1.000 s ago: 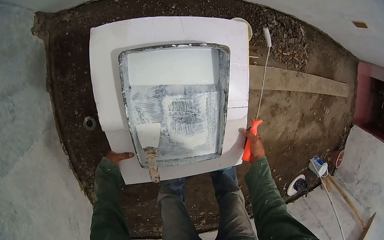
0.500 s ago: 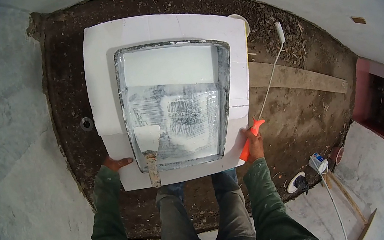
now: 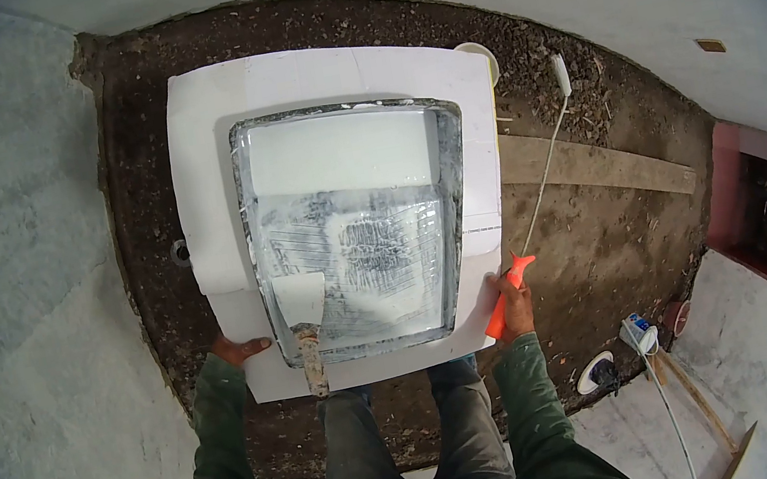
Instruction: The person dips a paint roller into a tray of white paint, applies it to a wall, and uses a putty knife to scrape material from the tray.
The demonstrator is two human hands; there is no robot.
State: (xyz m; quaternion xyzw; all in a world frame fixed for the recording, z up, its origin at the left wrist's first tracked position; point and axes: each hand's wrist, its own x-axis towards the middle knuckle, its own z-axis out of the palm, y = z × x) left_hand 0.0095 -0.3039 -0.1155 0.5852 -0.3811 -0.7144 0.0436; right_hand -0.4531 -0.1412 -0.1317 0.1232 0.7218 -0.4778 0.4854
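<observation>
White board [image 3: 209, 167] gripped at near corners: L hand [image 3: 237, 348] closed on left corner, R hand [image 3: 517, 308] closed on right corner w/ orange roller handle [image 3: 505, 295]. Paint tray [image 3: 254, 241] carried btwn hands, prob. kept level vs spills; putty knife [image 3: 301, 304] laid inside.

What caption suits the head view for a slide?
Left hand and right hand hold a white board bearing a paint tray and scraper over dirt; the right also grips an orange-handled tool.
</observation>
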